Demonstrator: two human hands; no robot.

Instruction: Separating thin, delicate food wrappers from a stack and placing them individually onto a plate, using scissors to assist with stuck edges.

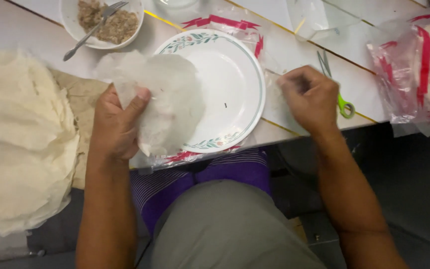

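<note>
Thin wrapper sheet (167, 94) hangs pinched in the left hand (118, 122), draped over the white plate (240, 84) mid-frame. The right hand (309, 97) is curled shut beside the rim; what it holds, I cannot tell. Tugged sideways, that flimsy sheet would likely tear.

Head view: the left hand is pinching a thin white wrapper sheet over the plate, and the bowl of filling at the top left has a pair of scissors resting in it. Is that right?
Not quite. In the head view, the bowl of filling holds a fork, not scissors; the scissors lie on the table right of the plate. The rest stands: the left hand pinches the thin white wrapper sheet over the plate.
</note>
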